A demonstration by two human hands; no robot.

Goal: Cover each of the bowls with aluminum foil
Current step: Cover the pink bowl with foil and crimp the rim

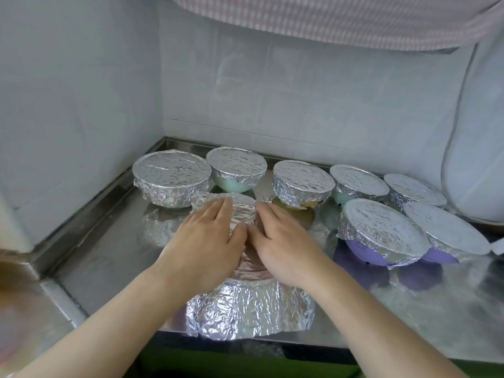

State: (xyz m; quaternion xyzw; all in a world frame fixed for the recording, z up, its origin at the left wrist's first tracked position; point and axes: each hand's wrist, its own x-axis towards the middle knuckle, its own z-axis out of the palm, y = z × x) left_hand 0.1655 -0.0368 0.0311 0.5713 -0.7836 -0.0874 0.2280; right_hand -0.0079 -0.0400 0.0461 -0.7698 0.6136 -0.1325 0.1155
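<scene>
Nearest to us sits the foil-wrapped bowl (pixel 249 309) at the front edge of the steel counter (pixel 109 255), its crinkled foil skirt flaring down over the sides so that we cannot make out the bowl's colour. Our left hand (pixel 207 241) and right hand (pixel 283 244) both lie flat on the foil top of this bowl, fingers straight and pointing away from us, thumbs nearly meeting in the middle; neither hand curls round anything (they simply press on the sheet). The far edge of the foil stands up slightly beyond our fingertips.

Behind, a row of covered bowls runs along the tiled wall (pixel 300 110). At the left is a fully wrapped bowl (pixel 171 181), then a pale green bowl (pixel 234 184) with foil over its rim, then a yellowish bowl (pixel 301 184) whose base just peeps below the foil. Further right are another pale green bowl (pixel 357 184) and a wrapped bowl (pixel 414 190) near the corner. In front of these two stand two purple bowls, one nearer us (pixel 381 236) and one at the right edge (pixel 444 236), touching each other, both capped with foil.

A white rounded appliance (pixel 477 159) stands at the far right, and a pink checked cloth (pixel 341 20) hangs across the top of the view.
</scene>
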